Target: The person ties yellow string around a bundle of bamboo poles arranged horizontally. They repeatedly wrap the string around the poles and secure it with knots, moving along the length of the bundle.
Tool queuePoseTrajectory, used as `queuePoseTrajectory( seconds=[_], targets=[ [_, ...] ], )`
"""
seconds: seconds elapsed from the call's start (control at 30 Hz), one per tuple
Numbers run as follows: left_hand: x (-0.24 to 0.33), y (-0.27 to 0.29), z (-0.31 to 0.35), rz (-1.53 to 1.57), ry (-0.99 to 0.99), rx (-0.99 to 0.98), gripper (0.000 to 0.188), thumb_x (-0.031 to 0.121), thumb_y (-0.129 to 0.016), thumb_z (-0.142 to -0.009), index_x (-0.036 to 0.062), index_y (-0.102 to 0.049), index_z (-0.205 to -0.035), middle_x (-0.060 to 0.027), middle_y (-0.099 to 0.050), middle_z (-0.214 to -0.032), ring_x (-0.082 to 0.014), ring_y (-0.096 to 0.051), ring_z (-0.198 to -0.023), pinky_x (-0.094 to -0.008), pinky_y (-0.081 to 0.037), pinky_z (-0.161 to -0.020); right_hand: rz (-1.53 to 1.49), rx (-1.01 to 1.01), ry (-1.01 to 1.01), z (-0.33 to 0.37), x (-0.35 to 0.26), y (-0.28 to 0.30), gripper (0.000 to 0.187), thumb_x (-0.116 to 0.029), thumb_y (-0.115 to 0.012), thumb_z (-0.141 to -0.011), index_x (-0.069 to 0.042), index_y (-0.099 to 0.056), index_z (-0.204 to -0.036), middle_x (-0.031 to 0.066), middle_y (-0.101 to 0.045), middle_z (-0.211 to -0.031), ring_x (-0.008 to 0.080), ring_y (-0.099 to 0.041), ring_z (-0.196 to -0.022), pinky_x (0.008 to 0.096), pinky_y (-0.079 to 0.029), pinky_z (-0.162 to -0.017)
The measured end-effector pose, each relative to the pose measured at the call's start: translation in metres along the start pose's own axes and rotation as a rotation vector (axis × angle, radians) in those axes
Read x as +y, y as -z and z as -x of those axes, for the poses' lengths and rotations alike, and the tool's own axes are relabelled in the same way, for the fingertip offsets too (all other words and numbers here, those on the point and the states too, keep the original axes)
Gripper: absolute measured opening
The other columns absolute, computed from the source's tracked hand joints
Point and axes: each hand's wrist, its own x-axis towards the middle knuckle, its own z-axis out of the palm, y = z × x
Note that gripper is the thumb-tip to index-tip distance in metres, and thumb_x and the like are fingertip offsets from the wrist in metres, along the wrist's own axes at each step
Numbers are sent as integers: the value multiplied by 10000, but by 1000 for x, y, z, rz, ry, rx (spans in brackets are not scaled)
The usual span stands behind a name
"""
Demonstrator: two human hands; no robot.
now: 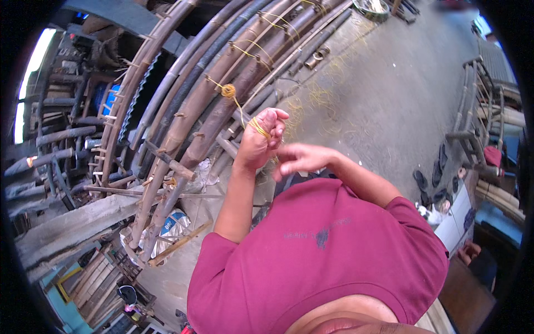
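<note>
My left hand (257, 146) is raised with its fingers curled, and several turns of yellow cord (258, 128) wrap around it. From these turns a strand runs up to a small yellow cord bundle (228, 91) that hangs at a peg on a long brown bamboo pole (218, 121). Close beside my left wrist is my right hand (305, 158), slightly blurred. Its thumb and fingers are apart and point toward the left hand; no cord shows clearly between them.
Long curved poles with pegs stretch along the left, with more yellow cord (245, 50) strung on some. Loose yellow strands (320, 97) lie on the concrete floor (389, 94). A bamboo bench (467, 133) and dark sandals (421, 179) are at right, a white-and-blue sack (173, 224) at lower left.
</note>
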Motion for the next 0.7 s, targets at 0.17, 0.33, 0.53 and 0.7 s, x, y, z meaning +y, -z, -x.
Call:
queuePoseTrajectory(
  seconds=[0.17,0.33,0.53,0.7],
  targets=[
    [-21,1,17,-286,385,-387,607,558,-369,-991,5,-608,-1061,-37,-639,-804,-60,-500,-531,-199,-397,-493,-411,485,-331,35,-26,86,176,-275,-560,-942,-104,-559,-902,-48,-441,-675,73,-424,-557,252,-386,-495],
    [-79,18,34,-467,155,-36,760,583,-371,-976,115,-136,-1527,-154,-503,-1290,-160,-629,-900,-307,-529,-670,3,-390,-299,65,-74,58,265,-281,-508,-979,-33,-582,-921,13,-518,-690,119,-485,-572,288,-418,-537],
    [-75,-6,57,38,337,-543,582,455,-442,-998,37,-427,-1402,-115,-647,-1143,-108,-651,-738,-225,-503,-626,345,26,-552,41,-36,75,300,-291,-466,-982,-34,-606,-914,26,-589,-756,133,-556,-691,289,-477,-626],
    [12,18,89,-342,88,-99,729,589,-429,-953,-19,-480,-1351,-141,-657,-1128,-46,-566,-570,-157,-409,-486,424,-399,-778,85,37,50,384,-372,-472,-1000,-28,-611,-901,3,-557,-763,142,-505,-736,331,-458,-678]
  ],
)
